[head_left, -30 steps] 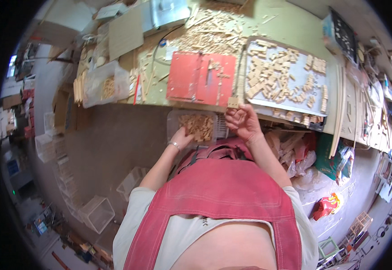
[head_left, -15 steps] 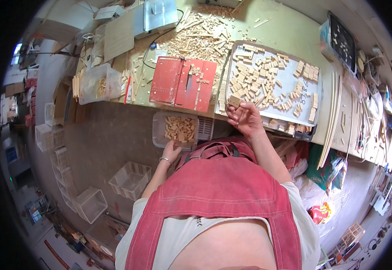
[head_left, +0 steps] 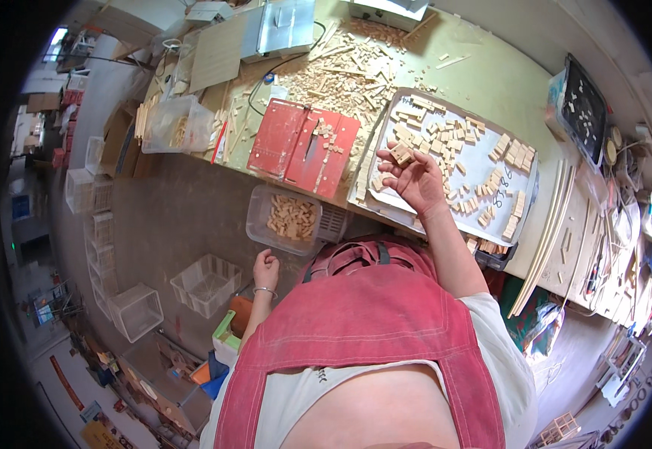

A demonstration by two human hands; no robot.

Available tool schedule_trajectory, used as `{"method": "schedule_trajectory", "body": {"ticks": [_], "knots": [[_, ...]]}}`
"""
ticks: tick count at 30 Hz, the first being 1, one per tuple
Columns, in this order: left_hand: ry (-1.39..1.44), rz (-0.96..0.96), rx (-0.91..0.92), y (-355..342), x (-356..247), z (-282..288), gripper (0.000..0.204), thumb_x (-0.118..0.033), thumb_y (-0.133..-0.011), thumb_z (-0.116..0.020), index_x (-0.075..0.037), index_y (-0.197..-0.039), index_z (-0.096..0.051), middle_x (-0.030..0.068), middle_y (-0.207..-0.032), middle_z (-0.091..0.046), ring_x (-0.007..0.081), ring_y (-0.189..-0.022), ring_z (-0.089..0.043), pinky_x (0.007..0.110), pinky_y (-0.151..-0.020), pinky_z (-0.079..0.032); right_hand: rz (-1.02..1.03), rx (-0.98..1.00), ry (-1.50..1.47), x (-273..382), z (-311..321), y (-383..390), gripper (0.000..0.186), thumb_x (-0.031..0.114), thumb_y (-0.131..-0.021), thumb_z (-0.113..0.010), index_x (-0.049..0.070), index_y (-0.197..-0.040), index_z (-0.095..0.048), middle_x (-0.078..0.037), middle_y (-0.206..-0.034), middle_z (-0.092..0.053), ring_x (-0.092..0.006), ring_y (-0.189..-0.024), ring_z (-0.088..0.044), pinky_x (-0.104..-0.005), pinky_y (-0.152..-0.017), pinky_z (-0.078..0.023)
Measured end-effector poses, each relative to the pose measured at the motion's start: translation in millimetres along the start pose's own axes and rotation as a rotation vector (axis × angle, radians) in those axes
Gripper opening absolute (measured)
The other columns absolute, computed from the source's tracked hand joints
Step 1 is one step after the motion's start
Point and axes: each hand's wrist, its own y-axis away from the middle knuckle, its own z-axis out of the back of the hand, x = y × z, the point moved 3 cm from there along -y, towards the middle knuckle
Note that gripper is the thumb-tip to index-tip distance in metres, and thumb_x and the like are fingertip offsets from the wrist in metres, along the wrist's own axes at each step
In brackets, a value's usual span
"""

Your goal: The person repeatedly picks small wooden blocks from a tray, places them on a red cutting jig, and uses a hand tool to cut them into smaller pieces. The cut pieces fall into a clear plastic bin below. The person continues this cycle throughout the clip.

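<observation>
My right hand [head_left: 419, 183] is above the near left part of a white tray [head_left: 432, 196], palm turned up. Its fingers pinch a small group of wooden blocks [head_left: 401, 155], with a darker spot on one face. Many pale wooden blocks [head_left: 451, 137] lie below and beyond it, some in short rows at the right. My left hand [head_left: 266, 266] hangs with curled fingers just below a clear plastic bin [head_left: 255, 224], apart from it. Whatever those fingers may hold is hidden. Loose wooden pieces [head_left: 292, 218] fill the middle of the bin.
A red metal plate [head_left: 277, 138] with a slot and a few small blocks lies left of the tray. Wood scraps [head_left: 356, 67] cover the bench behind it. Long wooden strips [head_left: 546, 232] lie at the right. A slatted crate [head_left: 206, 283] stands on the floor at the left.
My right hand has moved inward over the tray and turned its palm up, still holding the blocks. The left hand has come away from the bin's near edge, down and left. The view has shifted.
</observation>
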Motion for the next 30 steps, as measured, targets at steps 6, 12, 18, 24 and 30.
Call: {"method": "schedule_trajectory", "body": {"ticks": [6,12,18,24,30], "knots": [[-0.173,0.072,-0.048,32,-22,-14,0.040,-0.014,-0.095,-0.069,-0.003,-0.133,-0.066,0.0044,-0.093,-0.075,0.0115,-0.082,-0.071,0.030,-0.079,-0.057,-0.043,-0.117,-0.005,8,13,-4,0.056,0.043,-0.109,-0.042,0.000,-0.141,-0.055,-0.026,-0.141,-0.064,-0.0358,-0.116,-0.070,-0.0497,-0.090,-0.059],[-0.070,0.053,-0.076,49,-5,-18,0.042,-0.015,-0.094,-0.070,-0.003,-0.135,-0.065,0.0048,-0.093,-0.075,0.0142,-0.083,-0.072,0.032,-0.079,-0.057,-0.181,-0.510,0.082,3,53,-31,0.047,0.042,-0.110,-0.046,0.000,-0.129,-0.058,-0.023,-0.128,-0.069,-0.0362,-0.109,-0.071,-0.0491,-0.088,-0.060],[-0.144,0.090,-0.102,66,-9,-24,0.042,-0.014,-0.094,-0.071,-0.004,-0.134,-0.065,0.0047,-0.093,-0.074,0.0130,-0.081,-0.072,0.031,-0.079,-0.057,0.062,-0.338,0.401,50,-49,-99,0.043,0.047,-0.108,-0.058,0.005,-0.119,-0.060,-0.011,-0.124,-0.069,-0.0306,-0.119,-0.069,-0.0474,-0.099,-0.056],[-0.004,0.119,-0.104,76,-6,-31,0.040,-0.015,-0.093,-0.071,-0.004,-0.131,-0.068,0.0052,-0.093,-0.074,0.0124,-0.079,-0.070,0.031,-0.077,-0.057,0.169,-0.340,0.694,49,-32,-84,0.024,0.026,-0.106,-0.066,0.003,-0.113,-0.068,-0.007,-0.092,-0.076,-0.0120,-0.073,-0.071,-0.0242,-0.061,-0.053],[-0.238,0.227,-0.030,78,42,-30,0.039,-0.015,-0.093,-0.068,-0.003,-0.129,-0.069,0.0120,-0.100,-0.076,0.0191,-0.087,-0.073,0.034,-0.081,-0.058,-0.036,-0.400,0.890,-5,47,7,0.016,0.016,-0.100,-0.072,0.001,-0.100,-0.070,-0.005,-0.077,-0.069,-0.0073,-0.053,-0.053,-0.0234,-0.048,-0.040]]}}
